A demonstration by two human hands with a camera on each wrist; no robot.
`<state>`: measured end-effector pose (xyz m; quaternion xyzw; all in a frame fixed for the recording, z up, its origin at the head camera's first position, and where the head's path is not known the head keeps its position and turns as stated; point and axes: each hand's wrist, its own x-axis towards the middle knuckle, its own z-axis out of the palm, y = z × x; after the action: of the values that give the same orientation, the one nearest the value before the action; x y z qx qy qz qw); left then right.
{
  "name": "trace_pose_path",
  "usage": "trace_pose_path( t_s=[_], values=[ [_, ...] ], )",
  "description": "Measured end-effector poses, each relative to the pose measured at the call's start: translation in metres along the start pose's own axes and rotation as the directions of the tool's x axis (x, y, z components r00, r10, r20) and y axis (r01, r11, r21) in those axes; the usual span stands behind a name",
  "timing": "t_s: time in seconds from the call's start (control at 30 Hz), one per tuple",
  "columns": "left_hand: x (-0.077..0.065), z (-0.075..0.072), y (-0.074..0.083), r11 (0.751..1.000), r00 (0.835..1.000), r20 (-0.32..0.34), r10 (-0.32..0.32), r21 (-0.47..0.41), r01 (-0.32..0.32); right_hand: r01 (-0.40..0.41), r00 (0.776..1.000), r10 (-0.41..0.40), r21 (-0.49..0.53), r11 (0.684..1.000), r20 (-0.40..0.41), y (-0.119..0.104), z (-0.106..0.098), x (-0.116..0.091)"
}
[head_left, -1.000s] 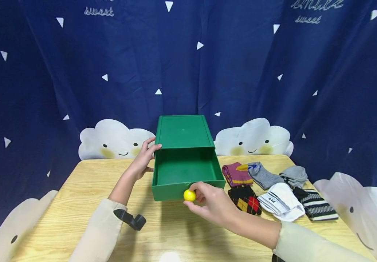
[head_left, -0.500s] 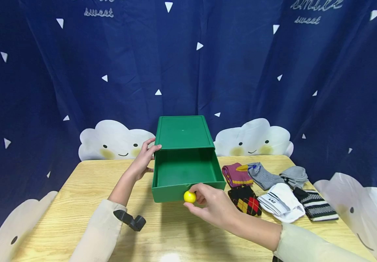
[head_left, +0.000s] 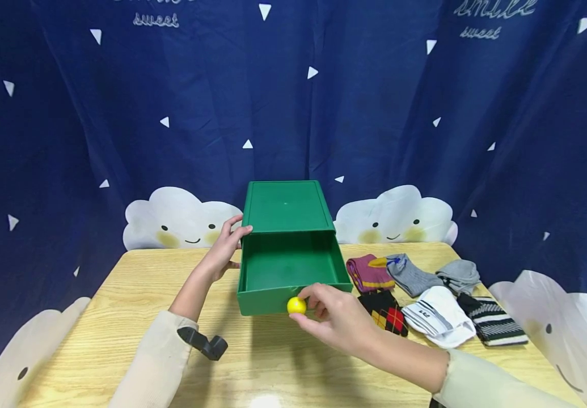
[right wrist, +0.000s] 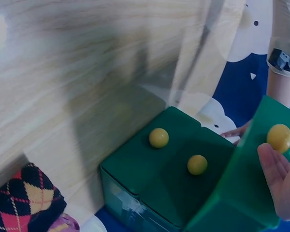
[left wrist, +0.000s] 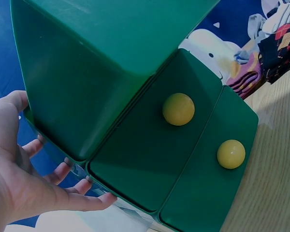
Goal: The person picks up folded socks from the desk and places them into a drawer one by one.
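Fingers of the right hand (head_left: 341, 320) pinch the round yellow knob (head_left: 296, 306), leftward on the green plastic drawer (head_left: 264, 301); left hand (head_left: 220, 251), fingers spread, touches the green cabinet (head_left: 288, 207).

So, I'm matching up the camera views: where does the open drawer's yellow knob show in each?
Head: yellow knob below centre, held by the right hand.
Left wrist: not in it; the two knobs there belong to closed drawers.
Right wrist: near the right edge, just below mid-height.
Shared landmark: argyle sock: head, lower right; left wrist, top right; right wrist, bottom left.
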<state>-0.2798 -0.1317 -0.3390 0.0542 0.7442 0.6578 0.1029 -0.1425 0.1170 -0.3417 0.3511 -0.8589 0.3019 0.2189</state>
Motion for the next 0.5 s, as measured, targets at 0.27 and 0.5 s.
trace_pose_path(
  t_s=[0.27,0.5],
  values=[
    [0.000,0.001,0.000,1.000,1.000,-0.004,0.001,0.000,-0.001,0.125,0.976,-0.128,-0.030,0.992,-0.177,0.003,-0.019,0.006],
    [0.000,0.000,-0.001,1.000,1.000,-0.005,0.000,0.003,0.000,0.057,0.960,-0.066,-0.038,0.998,-0.272,0.013,-0.040,0.013]
  ],
)
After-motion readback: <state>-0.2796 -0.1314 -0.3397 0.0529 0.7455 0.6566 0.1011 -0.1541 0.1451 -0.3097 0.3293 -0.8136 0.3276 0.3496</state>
